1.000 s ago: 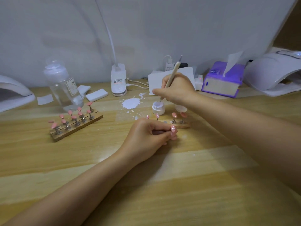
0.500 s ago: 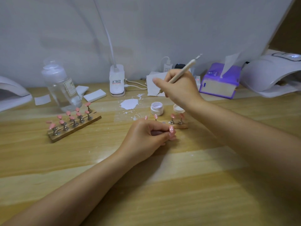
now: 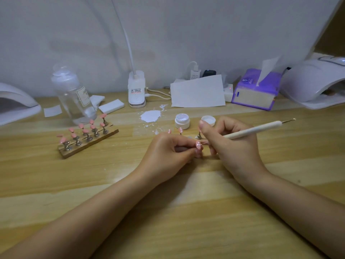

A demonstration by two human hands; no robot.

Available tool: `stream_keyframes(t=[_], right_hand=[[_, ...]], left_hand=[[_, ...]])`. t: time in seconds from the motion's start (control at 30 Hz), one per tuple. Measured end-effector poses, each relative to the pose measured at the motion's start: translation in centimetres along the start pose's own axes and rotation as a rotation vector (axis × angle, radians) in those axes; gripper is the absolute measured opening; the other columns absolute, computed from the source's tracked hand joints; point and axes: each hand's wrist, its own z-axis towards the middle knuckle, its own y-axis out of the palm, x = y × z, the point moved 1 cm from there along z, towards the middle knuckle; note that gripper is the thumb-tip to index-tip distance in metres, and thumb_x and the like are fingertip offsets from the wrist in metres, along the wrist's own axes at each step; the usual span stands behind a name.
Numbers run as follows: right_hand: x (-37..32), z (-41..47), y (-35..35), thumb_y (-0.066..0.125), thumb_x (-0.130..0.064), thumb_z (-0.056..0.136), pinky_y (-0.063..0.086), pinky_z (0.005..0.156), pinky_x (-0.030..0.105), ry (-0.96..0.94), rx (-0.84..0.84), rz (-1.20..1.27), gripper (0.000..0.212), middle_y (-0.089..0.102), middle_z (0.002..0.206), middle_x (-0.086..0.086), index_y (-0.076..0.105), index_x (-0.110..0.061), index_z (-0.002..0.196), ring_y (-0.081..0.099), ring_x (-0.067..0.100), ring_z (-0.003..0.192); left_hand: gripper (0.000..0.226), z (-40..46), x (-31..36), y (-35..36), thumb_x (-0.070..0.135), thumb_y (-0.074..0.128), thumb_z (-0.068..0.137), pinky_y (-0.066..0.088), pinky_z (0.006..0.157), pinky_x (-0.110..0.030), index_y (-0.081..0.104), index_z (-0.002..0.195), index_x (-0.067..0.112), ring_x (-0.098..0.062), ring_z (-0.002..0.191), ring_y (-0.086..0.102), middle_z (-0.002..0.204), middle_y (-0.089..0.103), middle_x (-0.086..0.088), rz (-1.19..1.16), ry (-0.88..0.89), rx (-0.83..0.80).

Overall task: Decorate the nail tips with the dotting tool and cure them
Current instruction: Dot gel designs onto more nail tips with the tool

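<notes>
Two hands low over the wooden bench (image 3: 56, 174), close together, seen from the head camera. Left hand (image 3: 168, 156) with fingers curled, pinching a pink nail tip (image 3: 198, 144) on its small stand. Right hand (image 3: 231, 146) gripping the dotting tool (image 3: 255, 130) pen-fashion, fingers curled round the shaft, working end against the pinched nail tip, far metal end pointing right. Just behind the hands, an open white gel pot (image 3: 182, 120) with its lid (image 3: 208, 120) beside it, plus more pink tips on a strip, mostly hidden. Further left, a wooden holder (image 3: 89, 143) with two rows of pink tips. At far right, a white curing lamp (image 3: 315, 81); a second lamp (image 3: 15, 103) at far left. Near the back wall, a clear bottle (image 3: 73, 96) and a purple tissue box (image 3: 255, 90).
</notes>
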Motion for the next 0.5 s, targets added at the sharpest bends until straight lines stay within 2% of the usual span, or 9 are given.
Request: stream_keyframes(t=[0.1,0.2,0.4,0.5], right_hand=[[0.32,0.19,-0.19,0.060,0.008,0.079,0.033,0.040,0.012,0.001,0.009,-0.070,0.040,0.034,0.041,0.008,0.036,-0.003,0.050,0.038,0.002,0.034],[0.31,0.38,-0.09,0.056,0.013,0.079,0.032,0.036,0.008,0.031,-0.020,-0.016,0.040,0.036,0.032,-0.005,0.036,-0.007,0.051,0.042,-0.002,0.029],[0.34,0.33,0.11,0.052,0.015,0.079,0.035,0.038,0.007,0.047,-0.077,0.049,0.036,0.038,0.030,-0.007,0.038,-0.005,0.052,0.040,-0.001,0.029],[0.32,0.32,0.16,0.051,0.015,0.079,0.039,0.040,0.008,0.045,-0.094,0.025,0.040,0.042,0.029,-0.008,0.035,-0.008,0.050,0.041,-0.002,0.029]], left_hand=[[0.029,0.04,0.04,-0.06,0.004,0.069,0.079,0.049,0.063,-0.010,0.070,0.075,0.033,0.007,0.062,0.059,0.063,0.069,0.015,-0.013,-0.006,0.001],[0.030,0.05,0.06,0.03,0.004,0.068,0.079,0.048,0.062,-0.008,0.070,0.073,0.034,0.010,0.062,0.057,0.063,0.068,0.017,-0.001,-0.009,0.001],[0.028,0.06,0.01,0.01,0.004,0.068,0.079,0.052,0.065,-0.015,0.072,0.073,0.031,0.004,0.064,0.058,0.067,0.071,0.011,0.007,-0.015,0.007],[0.030,0.06,0.05,-0.01,0.002,0.068,0.079,0.051,0.062,-0.012,0.071,0.075,0.032,0.004,0.064,0.057,0.066,0.070,0.011,0.000,-0.008,0.001]])
